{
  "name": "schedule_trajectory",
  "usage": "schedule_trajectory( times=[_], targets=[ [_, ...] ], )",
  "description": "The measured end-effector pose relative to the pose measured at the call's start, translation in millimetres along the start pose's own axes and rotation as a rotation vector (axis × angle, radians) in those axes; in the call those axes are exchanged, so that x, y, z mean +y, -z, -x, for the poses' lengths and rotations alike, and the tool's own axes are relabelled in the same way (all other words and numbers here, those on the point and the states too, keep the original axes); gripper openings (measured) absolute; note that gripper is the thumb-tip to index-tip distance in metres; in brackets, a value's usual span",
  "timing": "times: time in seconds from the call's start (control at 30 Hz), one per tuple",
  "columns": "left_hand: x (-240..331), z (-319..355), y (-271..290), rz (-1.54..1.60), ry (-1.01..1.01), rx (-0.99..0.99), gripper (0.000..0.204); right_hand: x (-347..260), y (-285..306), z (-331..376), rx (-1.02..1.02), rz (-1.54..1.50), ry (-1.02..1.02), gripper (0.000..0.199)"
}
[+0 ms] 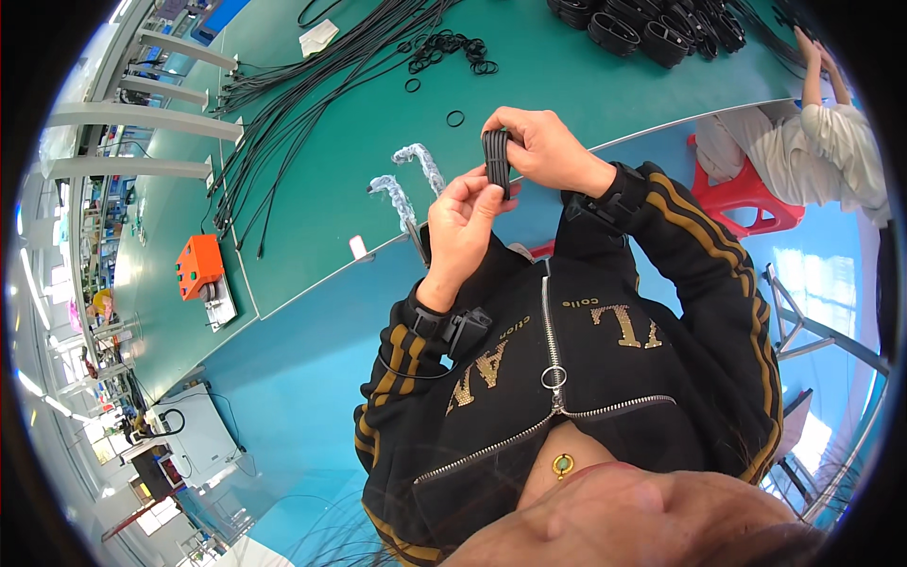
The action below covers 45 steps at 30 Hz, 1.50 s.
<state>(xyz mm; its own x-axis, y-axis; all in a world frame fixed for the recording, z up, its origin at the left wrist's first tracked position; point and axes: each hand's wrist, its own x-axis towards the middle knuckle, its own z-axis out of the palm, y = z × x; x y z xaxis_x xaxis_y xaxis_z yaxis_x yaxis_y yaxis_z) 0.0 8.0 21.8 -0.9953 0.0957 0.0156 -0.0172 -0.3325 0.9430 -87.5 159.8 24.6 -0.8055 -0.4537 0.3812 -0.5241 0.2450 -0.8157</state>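
While both hands pinch it, a black folded cable bundle point(497, 161) hangs above the green table point(312, 198).
Left hand point(460, 227) grips its lower end, right hand point(543, 149) its top; it looks light, limp and springy; best held mid-fold.

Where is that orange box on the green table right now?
In the head view, the orange box sits far left on the green table, near its front edge, beside a small grey plate and well left of both hands.

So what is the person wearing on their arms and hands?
Both hands, left hand and right hand, are bare, no gloves. The sleeves are black with gold stripes down them. Each wrist has a black strap device, and a thin black cable runs from the left one.
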Motion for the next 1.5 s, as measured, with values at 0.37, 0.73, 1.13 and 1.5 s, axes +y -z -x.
schedule_trajectory(
  times=[0.37, 0.73, 1.13, 1.5],
  targets=[
    [-6, -7, -5, -0.082, -0.135, 0.02, 0.02, 1, 15, 20, -0.139, -0.766, -0.464, 0.027],
    [-28, -15, -30, -0.336, -0.137, 0.007, 0.02, 27, 86, 44, 0.189, -0.238, -0.332, 0.039],
    [-39, -4, -7, -0.307, 0.095, 0.038, 0.018, 173, 362, 29, 0.738, 0.886, -0.459, 0.055],
    [-43, -6, -5, -0.367, 0.187, 0.087, 0.02, 212, 364, -17, 0.552, 1.029, -0.503, 0.037]
  ],
)
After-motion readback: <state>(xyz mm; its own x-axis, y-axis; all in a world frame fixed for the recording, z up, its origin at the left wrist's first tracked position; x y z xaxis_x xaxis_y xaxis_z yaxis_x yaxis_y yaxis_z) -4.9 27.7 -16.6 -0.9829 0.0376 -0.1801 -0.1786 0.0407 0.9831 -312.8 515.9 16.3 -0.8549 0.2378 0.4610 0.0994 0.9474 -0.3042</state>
